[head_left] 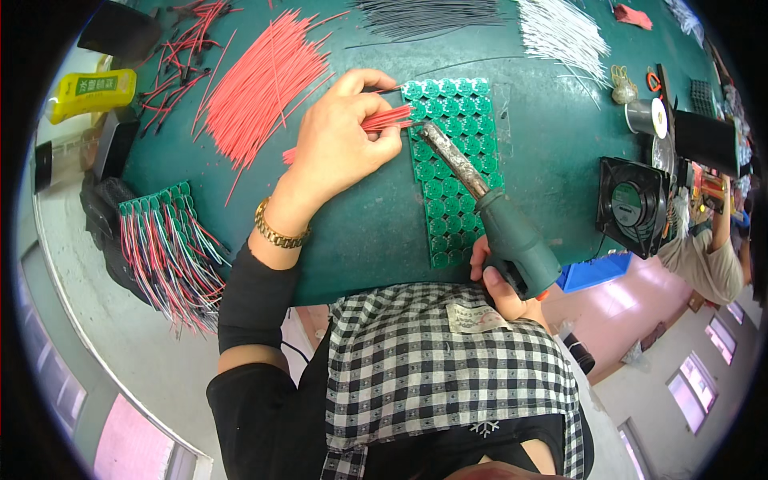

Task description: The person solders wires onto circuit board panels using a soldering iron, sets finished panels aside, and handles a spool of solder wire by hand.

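Observation:
My left hand (344,132) is closed around a small bundle of red wires (387,118), their ends pointing right over the top left of a green circuit board panel (452,188). The panel is made of rows of round boards and lies flat on the green table. In my right hand (500,284) is a dark green soldering gun (516,240), fingers wrapped round its handle. Its scorched metal barrel (454,156) slants up and left, and the tip is close to the wire ends at the panel. Whether tip and wire touch, I cannot tell.
A large pile of red wires (260,88) lies left, with black wires (428,18) and white wires (564,40) along the back. Wired round boards (164,240) hang over the left edge. A black fan (632,206) and solder spool (645,118) stand right. Another person (708,260) is far right.

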Demonstrator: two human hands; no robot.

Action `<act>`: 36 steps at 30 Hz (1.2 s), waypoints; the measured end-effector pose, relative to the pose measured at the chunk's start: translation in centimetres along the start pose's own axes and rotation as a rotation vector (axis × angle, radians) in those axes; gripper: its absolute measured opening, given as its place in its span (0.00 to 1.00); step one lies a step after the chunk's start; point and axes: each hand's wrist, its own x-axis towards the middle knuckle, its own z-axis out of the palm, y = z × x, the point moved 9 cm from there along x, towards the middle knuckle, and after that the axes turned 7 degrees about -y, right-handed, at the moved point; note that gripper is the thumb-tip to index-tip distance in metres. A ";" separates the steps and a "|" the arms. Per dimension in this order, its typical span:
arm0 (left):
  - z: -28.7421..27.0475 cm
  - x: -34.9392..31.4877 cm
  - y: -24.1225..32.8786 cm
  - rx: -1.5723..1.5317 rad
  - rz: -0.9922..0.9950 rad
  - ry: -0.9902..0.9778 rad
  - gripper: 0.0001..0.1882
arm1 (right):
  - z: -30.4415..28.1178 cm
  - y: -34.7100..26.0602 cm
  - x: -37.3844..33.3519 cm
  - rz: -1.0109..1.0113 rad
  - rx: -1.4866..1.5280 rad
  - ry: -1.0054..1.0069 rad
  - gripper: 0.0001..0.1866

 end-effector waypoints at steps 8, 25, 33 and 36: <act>0.0 0.0 -0.1 0.013 0.024 0.013 0.06 | 0.3 0.3 -1.0 0.086 0.382 0.138 0.22; -0.9 -0.5 -0.1 -0.039 0.002 0.007 0.06 | -0.2 1.3 -2.7 -0.093 0.436 0.189 0.27; -0.1 -3.8 1.5 -0.085 -0.099 0.150 0.05 | 0.0 1.2 -2.9 -0.037 0.431 0.140 0.22; 1.0 -3.7 1.1 -0.010 -0.037 0.116 0.04 | 0.8 1.4 -3.0 0.052 0.423 0.081 0.16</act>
